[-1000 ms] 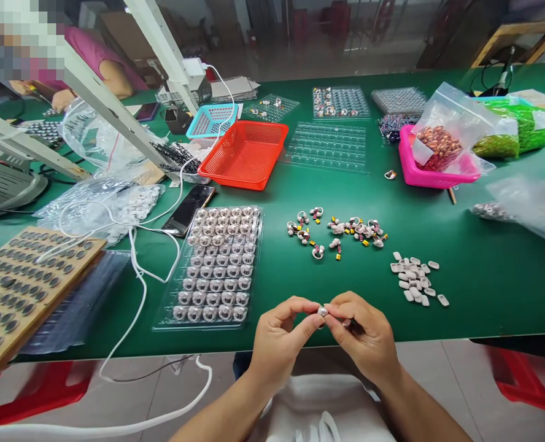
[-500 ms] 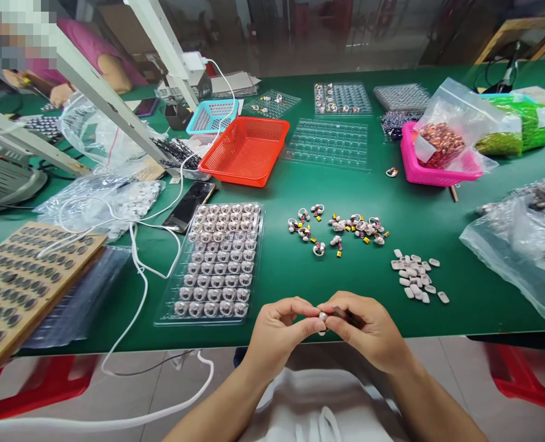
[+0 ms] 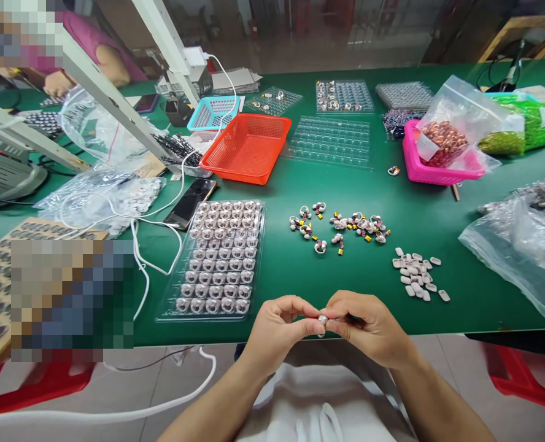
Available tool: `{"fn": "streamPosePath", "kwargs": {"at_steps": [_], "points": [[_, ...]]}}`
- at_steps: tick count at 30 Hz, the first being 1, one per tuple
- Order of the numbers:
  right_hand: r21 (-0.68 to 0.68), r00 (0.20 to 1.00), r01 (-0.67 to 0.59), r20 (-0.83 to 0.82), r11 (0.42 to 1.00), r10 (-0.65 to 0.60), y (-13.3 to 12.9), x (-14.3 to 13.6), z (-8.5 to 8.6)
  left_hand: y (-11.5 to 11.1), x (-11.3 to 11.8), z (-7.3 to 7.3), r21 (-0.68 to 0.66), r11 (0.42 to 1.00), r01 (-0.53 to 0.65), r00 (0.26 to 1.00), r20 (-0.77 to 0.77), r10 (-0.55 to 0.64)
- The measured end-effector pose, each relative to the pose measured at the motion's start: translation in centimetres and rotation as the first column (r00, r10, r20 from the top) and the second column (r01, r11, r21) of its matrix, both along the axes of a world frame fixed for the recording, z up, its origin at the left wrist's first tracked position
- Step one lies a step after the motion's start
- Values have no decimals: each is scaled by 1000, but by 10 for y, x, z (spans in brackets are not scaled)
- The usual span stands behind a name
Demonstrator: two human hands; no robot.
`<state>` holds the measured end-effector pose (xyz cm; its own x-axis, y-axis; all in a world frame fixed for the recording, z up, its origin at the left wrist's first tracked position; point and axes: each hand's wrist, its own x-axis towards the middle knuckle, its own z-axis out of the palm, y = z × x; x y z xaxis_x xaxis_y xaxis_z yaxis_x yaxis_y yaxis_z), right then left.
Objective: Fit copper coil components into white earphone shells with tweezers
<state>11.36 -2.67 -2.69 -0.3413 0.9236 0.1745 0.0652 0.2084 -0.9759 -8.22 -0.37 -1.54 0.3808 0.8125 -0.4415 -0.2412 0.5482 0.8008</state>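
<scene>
Near the table's front edge, my left hand (image 3: 282, 325) and my right hand (image 3: 363, 324) meet, fingertips pinched on a small pale rounded part (image 3: 323, 320). Most of that part is covered by the fingers. Something thin and dark shows inside my right hand's curled fingers, too hidden to name. Beyond the hands lie small pale ring-shaped parts (image 3: 320, 247) with yellow and red bits attached. Loose pale oblong caps (image 3: 417, 274) are heaped to the right. On the left, a clear plastic tray (image 3: 162, 312) carries rows of pale rounded parts.
A red basket (image 3: 249, 175), a blue basket (image 3: 199, 120) and clear trays (image 3: 332, 138) stand farther back. A pink basket (image 3: 438, 178) holds a bag of copper-coloured pieces. White cables (image 3: 173, 258) and a phone (image 3: 192, 202) lie left. A co-worker's hand (image 3: 58, 84) shows at the far left.
Both hands stay together on the small pale part, with only slight finger movement. The view has shifted a little. The co-worker's hand at the far left has moved slightly.
</scene>
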Motion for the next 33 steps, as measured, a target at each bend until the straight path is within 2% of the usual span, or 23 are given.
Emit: {"fn": "streamPosePath", "kwargs": {"at_steps": [7, 17, 21, 23, 27, 30, 33], "points": [[-41, 996, -94, -4, 995, 94, -1, -2, 5, 6, -6, 0, -65, 987, 148, 988, 56, -145], [33, 996, -85, -39, 996, 86, -8, -7, 3, 1, -7, -1, -70, 987, 144, 989, 40, -141], [20, 996, -66, -64, 998, 67, -9, -7, 4, 2, -6, 2, -63, 983, 172, 984, 63, -168], [-14, 998, -39, -42, 999, 38, -9, -5, 6, 4, -6, 3, -70, 976, 207, 976, 91, -200], [-92, 994, -10, 110, 996, 20, -8, 2, 12, 12, -10, 6, -68, 942, 328, 937, 147, -316], [-99, 984, 30, 179, 995, -12, -8, 7, 17, 15, -16, 8, -29, 926, 376, 926, 62, -373], [-65, 976, 70, 210, 995, -54, -9, 8, 17, 14, -20, 11, 40, 943, 330, 942, -77, -327]]}}
